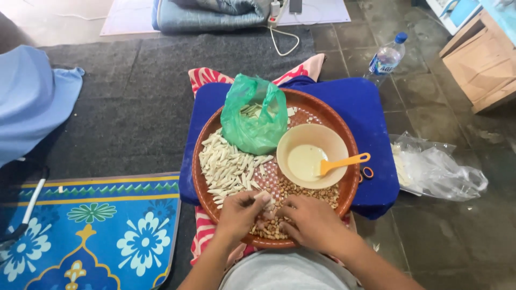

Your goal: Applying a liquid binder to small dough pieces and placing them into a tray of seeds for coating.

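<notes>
- I am looking down at one round brown tray [207,177] sitting on one blue cushion [371,107], and on it one green plastic bag [252,121], one beige bowl [301,139] of pale batter and one orange spoon [344,162] resting in that bowl.
- The tray is also carrying two heaps too many to count: pale rolled pieces [228,166] along its left side and brown peanuts [301,190] along its near edge.
- The peanuts are lying right under and between my fingertips, spreading toward the bowl.
- My left hand [239,215] is pinching one pale rolled piece [262,196], thumb and forefinger pressed together on it, the wrist bent in toward the middle.
- My right hand [314,223] is lying palm down on the peanuts, fingers curled and close together; I cannot tell whether they are gripping anything.
- Both forearms are coming up from the bottom edge, hands nearly touching.
- Off the cushion, one clear water bottle [388,55] and one crumpled clear plastic bag [438,169] are lying on the floor.
</notes>
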